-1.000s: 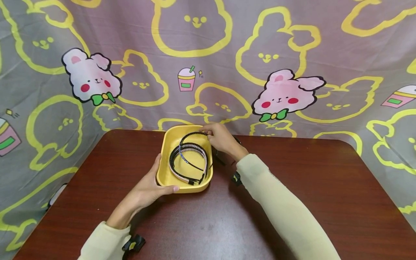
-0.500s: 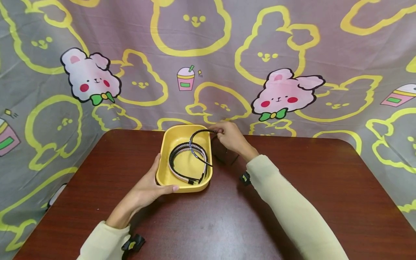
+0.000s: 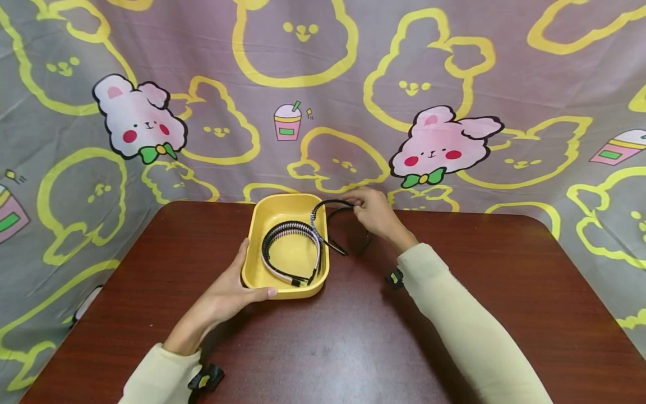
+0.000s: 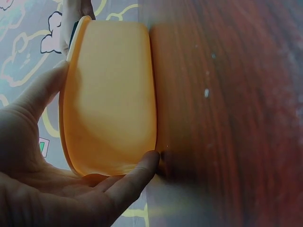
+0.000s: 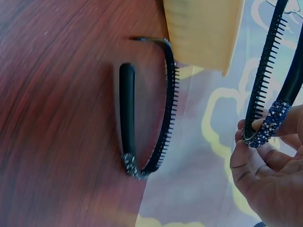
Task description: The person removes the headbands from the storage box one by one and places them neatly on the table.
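My left hand (image 3: 232, 294) grips the near-left corner of a yellow plastic box (image 3: 290, 294), its thumb on the front rim. In the left wrist view, a fingertip sits low on the box wall near the table. My right hand (image 3: 375, 212) pinches a black toothed headband with blue sparkling stones (image 5: 272, 124) by its curved top. The band's ends hang down, overlapping the box's right rim in the head view. Inside the box lie several nested headbands (image 3: 267, 241), black and pale pink. Beneath my right hand, a second black headband with silvery stones (image 5: 127, 109) lies on the table.
The dark red-brown wooden table (image 3: 323, 353) carries the box near its back edge. Right behind it hangs a grey curtain (image 3: 343, 101) printed with yellow outlines and rabbits. Black straps with small devices (image 3: 206, 379) sit at both wrists.
My right hand has moved right, drawing the blue-stoned headband up out of the box and over its right rim. The left hand and the box stay in place.
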A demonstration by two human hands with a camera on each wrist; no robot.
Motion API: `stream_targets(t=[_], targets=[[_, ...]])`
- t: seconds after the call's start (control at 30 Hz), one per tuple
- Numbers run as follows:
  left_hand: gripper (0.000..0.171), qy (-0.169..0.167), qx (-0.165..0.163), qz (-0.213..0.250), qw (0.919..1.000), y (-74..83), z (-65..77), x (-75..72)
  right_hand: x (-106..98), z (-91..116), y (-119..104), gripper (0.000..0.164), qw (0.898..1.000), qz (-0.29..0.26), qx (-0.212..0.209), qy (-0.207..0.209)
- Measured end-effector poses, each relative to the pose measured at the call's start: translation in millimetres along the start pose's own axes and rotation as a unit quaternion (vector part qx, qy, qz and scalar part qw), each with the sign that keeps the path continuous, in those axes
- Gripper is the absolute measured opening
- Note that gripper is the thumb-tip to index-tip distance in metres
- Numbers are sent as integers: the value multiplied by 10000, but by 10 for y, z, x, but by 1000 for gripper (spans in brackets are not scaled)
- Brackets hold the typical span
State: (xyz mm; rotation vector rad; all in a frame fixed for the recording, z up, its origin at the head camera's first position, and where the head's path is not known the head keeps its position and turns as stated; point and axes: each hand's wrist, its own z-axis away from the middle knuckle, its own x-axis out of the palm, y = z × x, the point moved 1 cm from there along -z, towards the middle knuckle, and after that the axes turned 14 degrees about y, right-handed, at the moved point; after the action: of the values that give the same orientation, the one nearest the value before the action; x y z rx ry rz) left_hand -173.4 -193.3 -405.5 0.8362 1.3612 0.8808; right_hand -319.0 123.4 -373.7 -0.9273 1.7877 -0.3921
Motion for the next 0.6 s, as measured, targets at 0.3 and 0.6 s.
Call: stream_targets(t=[0.3,0.6], targets=[[134,-3,-3,-51,10000,-7,-1,-2,-129,25,153,40,9999,-19,79,77],[134,3,7,-20,10000,-4,-2,-4,-255,83,371,38,9993,253,233,150]])
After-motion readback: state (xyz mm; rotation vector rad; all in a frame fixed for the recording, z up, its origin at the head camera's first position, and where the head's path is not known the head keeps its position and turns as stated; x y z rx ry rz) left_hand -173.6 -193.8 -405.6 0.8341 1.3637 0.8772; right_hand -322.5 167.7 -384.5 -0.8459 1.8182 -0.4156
